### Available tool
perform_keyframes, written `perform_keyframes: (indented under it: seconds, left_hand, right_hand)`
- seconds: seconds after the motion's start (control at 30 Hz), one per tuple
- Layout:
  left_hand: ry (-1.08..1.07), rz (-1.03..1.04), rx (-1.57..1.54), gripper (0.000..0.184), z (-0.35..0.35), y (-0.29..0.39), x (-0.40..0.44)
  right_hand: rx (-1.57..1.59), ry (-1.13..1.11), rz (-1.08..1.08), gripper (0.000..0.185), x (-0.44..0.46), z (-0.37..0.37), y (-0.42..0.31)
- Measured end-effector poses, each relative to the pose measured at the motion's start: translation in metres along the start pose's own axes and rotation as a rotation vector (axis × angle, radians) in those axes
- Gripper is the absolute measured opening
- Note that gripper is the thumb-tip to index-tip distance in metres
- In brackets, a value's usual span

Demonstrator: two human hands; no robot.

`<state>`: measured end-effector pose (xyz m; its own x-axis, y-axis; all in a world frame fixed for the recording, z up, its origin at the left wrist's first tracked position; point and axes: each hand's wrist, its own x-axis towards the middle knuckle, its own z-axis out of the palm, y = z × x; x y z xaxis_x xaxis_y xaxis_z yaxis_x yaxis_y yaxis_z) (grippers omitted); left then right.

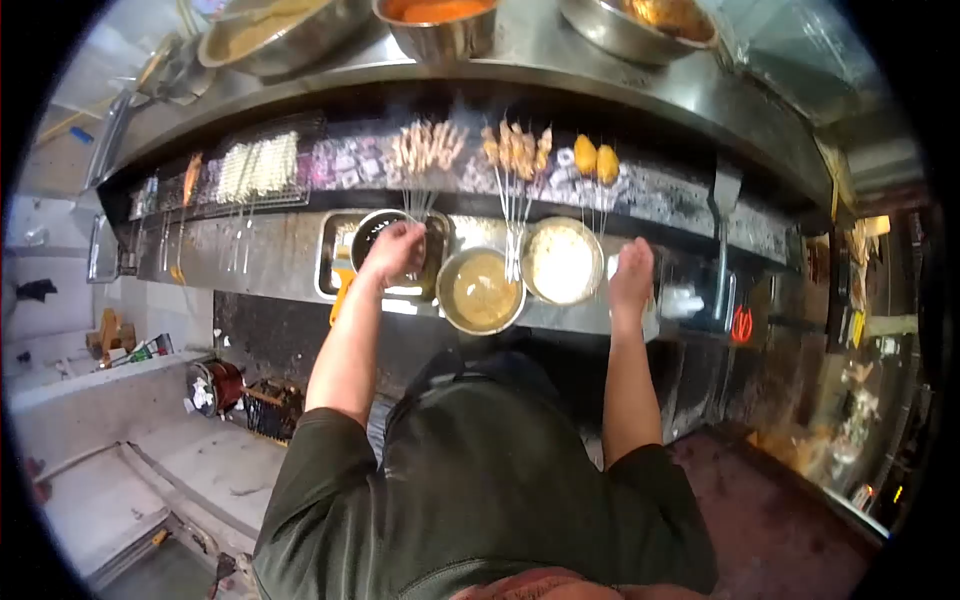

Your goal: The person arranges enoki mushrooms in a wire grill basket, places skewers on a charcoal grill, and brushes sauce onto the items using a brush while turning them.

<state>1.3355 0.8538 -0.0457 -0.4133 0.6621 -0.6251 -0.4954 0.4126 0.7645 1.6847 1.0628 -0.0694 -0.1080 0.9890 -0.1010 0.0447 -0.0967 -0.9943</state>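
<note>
My left hand [398,252] is closed at the lower ends of a fanned bunch of pale meat skewers [428,147], whose meat lies over the coals. Under this hand are a dark round bowl [370,232] and a metal tray [328,240]. My right hand [632,270] hovers with curled fingers just right of a bowl of white, crumbly contents [562,262]; whatever it may hold is hidden. A bowl of brownish liquid [482,290] stands between the hands. Browner meat skewers [517,150] and two yellow skewered pieces [597,160] sit farther right on the grill.
White skewers [258,165] lie on a wire rack at the left of the long charcoal grill [345,163]. Three metal bowls, one with orange-red contents [437,10], line the shelf behind. Red-handled scissors [741,324] hang at right. An orange handle [341,290] sticks out near my left wrist.
</note>
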Motion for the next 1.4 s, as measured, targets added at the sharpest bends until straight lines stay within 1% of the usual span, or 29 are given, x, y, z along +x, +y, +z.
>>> perform_keyframes:
  seconds: [0.03,0.1,0.13,0.2,0.23,0.27,0.3,0.37,0.4,0.43,0.5,0.53,0.6,0.63,0.67,0.7,0.73,0.77,0.83,0.9,0.97,1.03,1.07,1.13,1.17,1.27,1.3,1.37,1.4]
  left_hand:
    - [0.005,-0.003,0.009,0.019,-0.004,-0.001,0.005]
    - [0.151,0.089,0.067,0.022,-0.007,-0.008,0.015]
    - [0.16,0.122,0.066,0.021,-0.011,-0.009,0.016]
    - [0.248,0.147,0.332,0.029,-0.021,-0.011,0.025]
    - [0.3,0.171,0.511,0.032,-0.016,0.001,0.016]
    - [0.407,0.324,0.704,0.037,-0.006,0.006,0.001]
    - [0.414,0.324,0.82,0.039,-0.015,-0.002,0.009]
    - [0.568,0.335,1.07,0.041,-0.004,-0.003,0.003]
    - [0.538,0.249,1.151,0.04,-0.002,-0.002,0.002]
    - [0.566,0.147,1.194,0.038,0.012,0.01,-0.008]
    - [0.56,0.18,1.249,0.035,0.013,0.01,-0.016]
    - [0.539,0.243,1.183,0.033,0.015,0.008,-0.017]
    - [0.476,0.393,1.07,0.03,0.007,-0.007,-0.007]
    - [0.414,0.542,0.891,0.031,0.005,-0.012,-0.011]
    - [0.222,0.555,0.81,0.031,-0.007,-0.022,-0.004]
    - [0.097,0.194,0.206,0.028,-0.005,-0.032,0.006]
    - [-0.183,-0.014,-0.32,0.025,0.005,-0.016,-0.012]
    - [-0.274,-0.054,-0.477,0.025,0.005,-0.015,-0.011]
    - [-0.268,-0.123,-0.615,0.027,0.006,-0.022,0.002]
    - [-0.343,-0.143,-0.678,0.029,0.001,-0.029,0.015]
    - [-0.359,-0.103,-0.673,0.031,0.001,-0.029,0.018]
    - [-0.361,-0.067,-0.674,0.033,0.009,-0.019,0.007]
    - [-0.313,-0.072,-0.596,0.033,0.01,-0.017,0.009]
    - [-0.209,-0.084,-0.446,0.034,0.011,-0.017,0.007]
    - [-0.195,-0.077,-0.454,0.034,0.012,-0.016,0.005]
    - [-0.175,-0.076,-0.44,0.035,0.011,-0.006,-0.001]
    - [-0.12,-0.078,-0.344,0.037,0.01,-0.007,0.0]
    - [-0.116,-0.092,-0.366,0.038,0.005,-0.011,0.005]
    - [-0.126,-0.04,-0.333,0.039,0.002,-0.013,0.005]
  right_hand:
    - [-0.174,0.026,-0.118,0.039,-0.003,-0.01,0.006]
    - [-0.496,0.069,-0.323,0.041,-0.014,-0.032,0.013]
    - [-0.64,0.078,-0.418,0.042,-0.022,-0.042,0.012]
    - [-0.711,0.109,-0.206,0.042,-0.037,-0.057,0.002]
    - [-0.564,0.111,-0.175,0.041,-0.048,-0.063,0.002]
    - [-0.409,0.109,-0.143,0.041,-0.061,-0.067,0.004]
    - [-0.245,0.106,-0.12,0.041,-0.068,-0.067,0.005]
    - [-0.251,0.086,-0.15,0.039,-0.084,-0.072,0.015]
    - [-0.256,0.08,-0.166,0.039,-0.086,-0.071,0.018]
    - [-0.501,0.031,-0.205,0.038,-0.088,-0.065,0.001]
    - [-0.991,-0.075,-0.283,0.037,-0.094,-0.051,-0.049]
    - [-0.841,-0.012,-0.335,0.034,-0.097,-0.056,-0.035]
    - [-0.884,-0.061,-0.13,0.033,-0.091,-0.062,-0.043]
    - [-0.899,-0.104,-0.032,0.032,-0.09,-0.057,-0.047]
    - [-0.836,-0.089,-0.126,0.031,-0.093,-0.05,-0.054]
    - [-0.775,-0.065,-0.213,0.031,-0.096,-0.046,-0.058]
    - [-0.873,-0.096,-0.27,0.031,-0.094,-0.046,-0.059]
    - [-0.9,-0.121,-0.262,0.031,-0.093,-0.041,-0.059]
    - [-0.978,-0.138,-0.236,0.031,-0.091,-0.041,-0.06]
    - [-1.147,-0.073,-0.361,0.032,-0.086,-0.047,-0.035]
    - [-1.16,-0.131,-0.282,0.033,-0.085,-0.05,-0.033]
    - [-1.162,-0.111,-0.369,0.034,-0.088,-0.043,-0.036]
    - [-1.164,-0.106,-0.41,0.034,-0.09,-0.043,-0.037]
    - [-1.28,-0.147,-0.383,0.035,-0.09,-0.044,-0.032]
    - [-1.334,-0.166,-0.373,0.036,-0.088,-0.044,-0.03]
    - [-1.508,-0.155,-0.616,0.037,-0.09,-0.047,-0.028]
    - [-1.485,-0.147,-0.655,0.037,-0.092,-0.046,-0.029]
    - [-1.445,-0.123,-0.738,0.038,-0.087,-0.042,-0.034]
    - [-1.351,-0.157,-0.555,0.038,-0.085,-0.038,-0.044]
